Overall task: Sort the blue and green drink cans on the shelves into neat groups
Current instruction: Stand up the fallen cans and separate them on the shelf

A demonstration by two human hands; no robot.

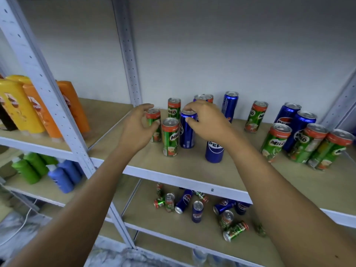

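While your left hand (137, 126) curls its fingers and thumb round the upper part of a green Milo can (154, 125), your right hand (207, 120) pinches the rim of a blue Pepsi can (187, 132) from above, fingertips on its top edge. Both cans stand upright on the upper shelf (240, 176), near its left end.

Items just beside your hands:
- a second Milo can (170, 136), upright, just in front of the held green can and touching or nearly touching the held blue one;
- a third Milo can (174, 108), upright, behind those;
- a Pepsi can (214, 151), upright, partly hidden under your right wrist;
- a tall blue can (229, 106) at the back, and two can tops (204, 97) showing just behind your right hand.

Items further right on that shelf:
- a lone Milo can (255, 116), upright, apart from the others;
- a mixed cluster (306, 139) of two Pepsi and three Milo cans, packed close at the right end.

Lower shelf (173, 224): scattered Pepsi and Milo cans (198, 211), some upright, several lying on their sides.

Neighbouring bay, to your left: yellow and orange bottles (30, 108) above, green and blue bottles (44, 170) below, beyond the white perforated upright (44, 81).
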